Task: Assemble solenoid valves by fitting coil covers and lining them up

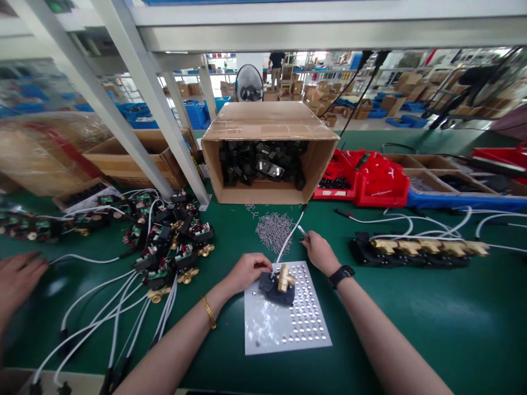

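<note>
A white plate (267,329) with rows of shiny round spots lies on the green table. On its upper part rests a black housing (278,293) with a brass fitting (285,278) and a white cable (288,241). My left hand (251,270) has its fingers closed at the housing's upper left edge; what lies between the fingertips is hidden. To the right of a pile of small screws (274,232), my right hand (319,249) grips a slim metallic tool (303,232), its tip pointing up and left.
A cardboard box (267,123) of black parts stands behind the screws. Red bins (381,181) are right of it. Wired brass assemblies (177,241) crowd the left; a row of housings (420,252) lies right. Another person's hand (20,280) is at far left.
</note>
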A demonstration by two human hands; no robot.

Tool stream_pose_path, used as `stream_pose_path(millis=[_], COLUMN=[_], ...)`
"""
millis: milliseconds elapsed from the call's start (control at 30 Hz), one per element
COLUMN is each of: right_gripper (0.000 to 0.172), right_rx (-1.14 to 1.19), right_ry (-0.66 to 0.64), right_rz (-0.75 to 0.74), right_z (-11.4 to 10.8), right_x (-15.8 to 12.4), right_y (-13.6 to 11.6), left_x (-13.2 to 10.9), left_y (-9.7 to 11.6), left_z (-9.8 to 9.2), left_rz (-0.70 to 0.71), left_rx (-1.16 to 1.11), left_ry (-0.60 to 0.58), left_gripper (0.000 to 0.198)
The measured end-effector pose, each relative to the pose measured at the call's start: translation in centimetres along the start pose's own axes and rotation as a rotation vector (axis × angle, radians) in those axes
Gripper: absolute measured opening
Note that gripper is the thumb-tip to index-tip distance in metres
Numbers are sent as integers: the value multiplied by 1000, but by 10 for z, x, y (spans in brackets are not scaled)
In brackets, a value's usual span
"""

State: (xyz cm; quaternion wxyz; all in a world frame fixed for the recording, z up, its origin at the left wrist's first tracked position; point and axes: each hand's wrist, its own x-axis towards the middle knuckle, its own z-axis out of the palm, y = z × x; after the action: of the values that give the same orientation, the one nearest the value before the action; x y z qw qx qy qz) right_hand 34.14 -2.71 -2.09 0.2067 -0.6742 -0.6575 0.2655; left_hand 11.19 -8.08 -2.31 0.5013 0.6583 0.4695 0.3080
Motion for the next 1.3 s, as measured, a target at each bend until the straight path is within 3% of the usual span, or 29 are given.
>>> stream_pose_path(millis=[133,267,433,633,733,833,1000,1133,1300], right_gripper=[17,29,22,22,36,33,23,3,9], right_rx=[229,392,440,337,234,185,-27,-109,-84], right_ry=[-57,-63,-48,-60,-51,-97,105,58,20], right_rz=[-33,-3,-13,-173,-313,-291,-71,-70,-103], right_z=[-1,12,19,17,17,10,-7,0,6], right_x=[-40,-77,-88,-96,-103,-96,-40,-1,-2], right_y=[2,4,-5,-12,-6,0,5,0,-5], left_x=[-3,-4,-10,-6,5,16,22,15,-22], left_y=[0,-10,-15,0,3,3,3,4,8], left_z=[-2,0,1,-12,-14,-11,-3,-6,-8], left_rz=[127,222,280,112,82,74,35,-11,-108], left_rx=[88,149,224,394,459,503,490,377,181], left_ry=[-22,-27,-8,161,99,25,9,148,412], left_gripper=[18,26,27,25,13,8,13,10,21])
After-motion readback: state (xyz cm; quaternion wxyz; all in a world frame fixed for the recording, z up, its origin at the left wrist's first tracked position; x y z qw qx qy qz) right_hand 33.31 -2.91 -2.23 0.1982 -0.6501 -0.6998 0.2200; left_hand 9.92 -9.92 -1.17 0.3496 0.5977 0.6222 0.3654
